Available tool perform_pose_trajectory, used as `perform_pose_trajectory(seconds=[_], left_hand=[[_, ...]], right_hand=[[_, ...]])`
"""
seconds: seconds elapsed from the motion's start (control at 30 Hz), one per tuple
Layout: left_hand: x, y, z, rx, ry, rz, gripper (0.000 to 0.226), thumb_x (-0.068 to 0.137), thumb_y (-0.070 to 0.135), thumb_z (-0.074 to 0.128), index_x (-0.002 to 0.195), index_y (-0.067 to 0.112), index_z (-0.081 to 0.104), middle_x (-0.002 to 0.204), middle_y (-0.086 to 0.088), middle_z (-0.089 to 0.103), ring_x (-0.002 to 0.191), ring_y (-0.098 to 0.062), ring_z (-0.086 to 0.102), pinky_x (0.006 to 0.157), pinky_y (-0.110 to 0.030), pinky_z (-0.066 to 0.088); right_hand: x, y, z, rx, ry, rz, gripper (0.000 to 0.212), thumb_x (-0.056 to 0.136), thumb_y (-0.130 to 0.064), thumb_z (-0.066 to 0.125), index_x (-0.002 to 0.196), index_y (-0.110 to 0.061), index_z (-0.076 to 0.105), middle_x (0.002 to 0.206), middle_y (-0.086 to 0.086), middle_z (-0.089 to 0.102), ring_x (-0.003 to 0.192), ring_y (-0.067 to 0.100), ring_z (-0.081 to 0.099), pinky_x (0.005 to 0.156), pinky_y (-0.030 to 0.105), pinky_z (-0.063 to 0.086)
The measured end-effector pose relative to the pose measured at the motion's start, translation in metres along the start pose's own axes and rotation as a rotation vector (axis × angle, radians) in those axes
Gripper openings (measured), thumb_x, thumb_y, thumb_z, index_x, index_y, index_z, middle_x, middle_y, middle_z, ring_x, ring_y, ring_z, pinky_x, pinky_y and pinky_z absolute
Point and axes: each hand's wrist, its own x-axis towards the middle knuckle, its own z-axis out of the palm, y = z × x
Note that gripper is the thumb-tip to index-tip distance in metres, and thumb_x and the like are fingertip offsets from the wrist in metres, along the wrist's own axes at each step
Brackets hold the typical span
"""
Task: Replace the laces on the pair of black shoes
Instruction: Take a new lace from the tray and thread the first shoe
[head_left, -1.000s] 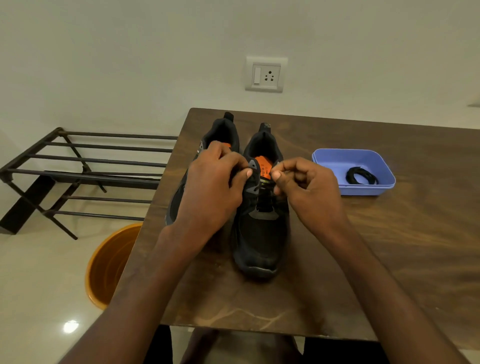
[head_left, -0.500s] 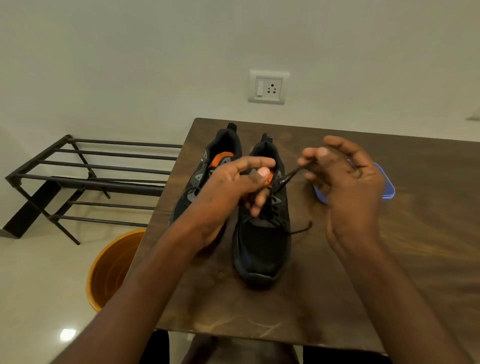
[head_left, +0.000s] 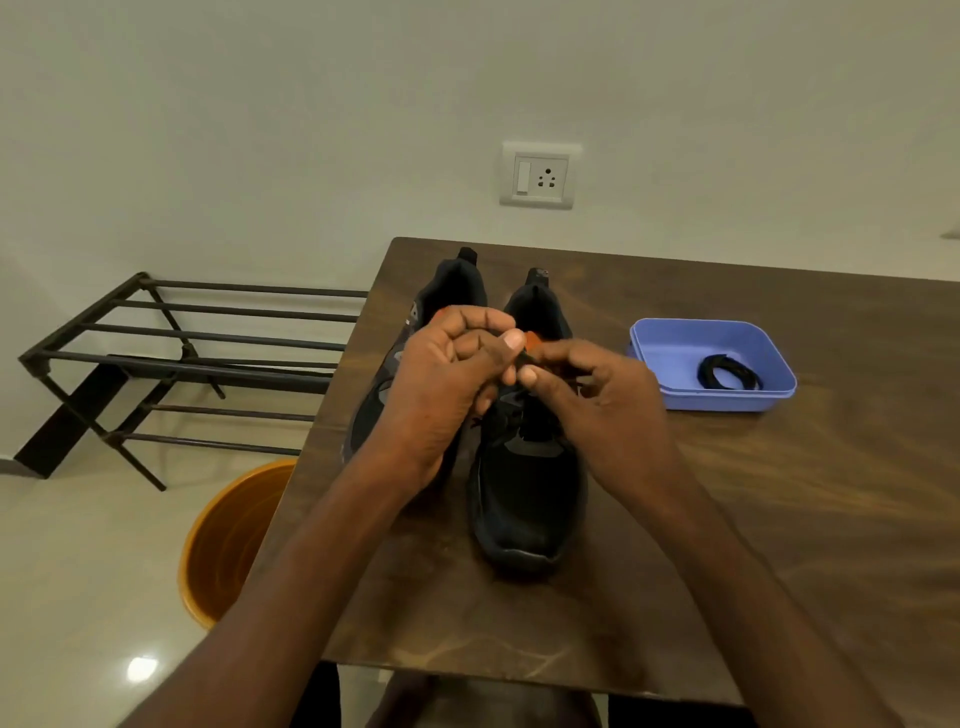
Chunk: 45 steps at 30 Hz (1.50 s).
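This looks like a home room: a wooden table (head_left: 779, 519) under the hands, a metal shoe rack (head_left: 182, 358) and orange bucket (head_left: 228, 540) left of them, a wall socket (head_left: 538, 175) beyond.

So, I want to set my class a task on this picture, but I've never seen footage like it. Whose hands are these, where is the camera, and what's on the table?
There is no machine here. The camera sits on a person's head, looking forward and down, so you see their own two arms. The left hand and right hand meet above the right-hand one of two black shoes on a wooden table. Their fingers seem to pinch its black lace near the orange tongue. A blue tray holds a coiled spare lace. Beside the table stand an orange bucket and a metal rack.
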Motion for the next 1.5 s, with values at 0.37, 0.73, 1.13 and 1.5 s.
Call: perform_pose_trajectory(seconds=[0.37,0.73,1.13,1.5], left_hand=[[0.003,-0.005,0.003,0.16,0.038,0.102,0.016,0.099,0.007,0.066,0.113,0.0,0.062,0.083,-0.018,0.074,0.055,-0.024,0.056,0.051,-0.021,0.047],[0.013,-0.012,0.001,0.241,0.111,0.158,0.011,0.099,0.007,0.065,0.11,0.004,0.067,0.086,-0.011,0.075,0.059,-0.014,0.062,0.055,-0.016,0.049],[0.021,-0.023,0.005,1.102,0.007,0.381,0.054,0.089,-0.007,0.062,0.137,0.017,0.063,0.145,-0.001,0.055,0.133,-0.021,0.047,0.109,-0.028,0.036],[0.025,-0.025,0.0,1.01,-0.066,0.356,0.041,0.092,-0.001,0.068,0.13,0.015,0.066,0.131,0.001,0.065,0.124,-0.012,0.056,0.101,-0.002,0.029]], right_hand=[[0.006,0.017,-0.006,-0.321,0.197,-0.103,0.044,0.094,-0.03,0.071,0.136,-0.025,0.061,0.137,-0.005,0.06,0.128,0.015,0.053,0.106,0.038,0.045],[0.006,0.027,-0.002,-0.265,0.309,-0.056,0.034,0.096,-0.016,0.07,0.129,-0.018,0.068,0.122,-0.003,0.071,0.113,0.011,0.064,0.098,0.043,0.055],[0.011,0.019,0.015,0.191,0.356,0.124,0.024,0.098,-0.008,0.066,0.118,-0.018,0.074,0.099,-0.005,0.075,0.094,0.007,0.072,0.082,0.023,0.06],[0.014,0.031,0.027,-0.216,0.319,-0.11,0.021,0.095,-0.01,0.071,0.115,-0.013,0.077,0.105,0.002,0.069,0.09,0.006,0.063,0.082,0.013,0.053]])
